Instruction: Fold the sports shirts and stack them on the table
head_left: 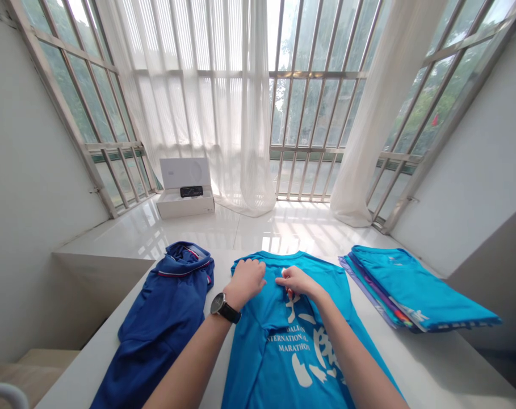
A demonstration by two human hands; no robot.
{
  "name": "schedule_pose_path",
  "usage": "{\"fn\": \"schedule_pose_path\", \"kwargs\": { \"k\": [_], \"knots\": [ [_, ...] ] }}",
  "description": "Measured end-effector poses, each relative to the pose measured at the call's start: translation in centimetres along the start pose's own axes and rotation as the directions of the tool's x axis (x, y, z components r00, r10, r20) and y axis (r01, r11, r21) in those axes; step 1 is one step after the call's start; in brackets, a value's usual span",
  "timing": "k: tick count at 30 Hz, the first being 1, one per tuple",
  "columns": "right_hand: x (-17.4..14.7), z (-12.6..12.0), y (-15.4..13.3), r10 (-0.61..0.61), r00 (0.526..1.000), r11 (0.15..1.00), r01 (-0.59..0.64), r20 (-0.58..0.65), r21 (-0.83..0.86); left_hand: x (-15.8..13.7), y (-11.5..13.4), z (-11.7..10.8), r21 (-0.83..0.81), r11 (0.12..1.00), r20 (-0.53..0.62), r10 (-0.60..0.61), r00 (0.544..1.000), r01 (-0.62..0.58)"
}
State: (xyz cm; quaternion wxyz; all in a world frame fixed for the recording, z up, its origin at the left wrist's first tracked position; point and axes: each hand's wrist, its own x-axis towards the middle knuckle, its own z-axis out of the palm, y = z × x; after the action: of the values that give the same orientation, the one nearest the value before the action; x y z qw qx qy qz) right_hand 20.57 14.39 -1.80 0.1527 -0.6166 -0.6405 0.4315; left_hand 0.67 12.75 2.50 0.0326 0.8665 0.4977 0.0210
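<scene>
A bright blue T-shirt (279,363) with white lettering, including "International Marathon", lies in front of me, its neckline toward the window. My left hand (248,279), below a black-strapped wristwatch (225,307), is closed on the cloth near the left shoulder. Its fingertips are partly hidden. Just right of it, my right hand (299,280) pinches the shirt's upper part, at the top of the white print. The left side of the shirt shows a fold running lengthwise. To the left lies a dark blue collared shirt (164,309), loosely laid and not touched by either hand.
A stack of folded shirts (415,289), bright blue on top, sits at the right of the white table (368,335). On the ledge behind stands an opened white box (186,205) with a black device (191,191). Sheer curtains (253,113) hang before barred windows.
</scene>
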Motion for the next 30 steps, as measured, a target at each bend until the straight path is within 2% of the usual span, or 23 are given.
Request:
{"fn": "schedule_pose_path", "kwargs": {
  "k": [1, 3, 5, 10, 20, 25, 30],
  "knots": [
    [-0.1, 0.0, 0.0, -0.002, 1.000, 1.000, 0.002, -0.001, 0.000, -0.3, 0.7, -0.4, -0.058, 0.996, 0.103, 0.072, 0.992, -0.067],
    [-0.1, 0.0, -0.1, -0.003, 1.000, 1.000, 0.003, -0.002, 0.005, -0.9, 2.1, -0.8, -0.181, 0.970, 0.282, 0.210, 0.936, -0.163],
    [-0.1, 0.1, -0.1, -0.001, 1.000, 1.000, 0.001, -0.001, 0.013, -1.2, 3.1, -0.6, -0.229, 0.952, 0.356, 0.277, 0.892, -0.204],
    [0.2, 0.3, 0.2, -0.004, 1.000, 1.000, 0.004, -0.001, 0.030, -1.3, 4.1, 0.1, -0.137, 0.966, 0.337, 0.254, 0.907, -0.220],
    [0.4, 0.3, 0.6, -0.029, 0.999, 0.999, 0.030, -0.018, 0.015, -2.0, 5.3, -0.8, -0.054, 0.961, 0.313, 0.275, 0.909, -0.272],
    [0.6, 0.2, 0.7, -0.058, 0.997, 0.998, 0.057, -0.052, -0.022, -2.1, 5.2, -1.2, -0.064, 0.962, 0.257, 0.271, 0.928, -0.264],
    [0.4, 0.2, 0.6, -0.077, 0.994, 0.996, 0.074, -0.074, -0.046, -1.8, 5.0, -0.6, -0.088, 0.960, 0.281, 0.281, 0.918, -0.267]
  ]
}}
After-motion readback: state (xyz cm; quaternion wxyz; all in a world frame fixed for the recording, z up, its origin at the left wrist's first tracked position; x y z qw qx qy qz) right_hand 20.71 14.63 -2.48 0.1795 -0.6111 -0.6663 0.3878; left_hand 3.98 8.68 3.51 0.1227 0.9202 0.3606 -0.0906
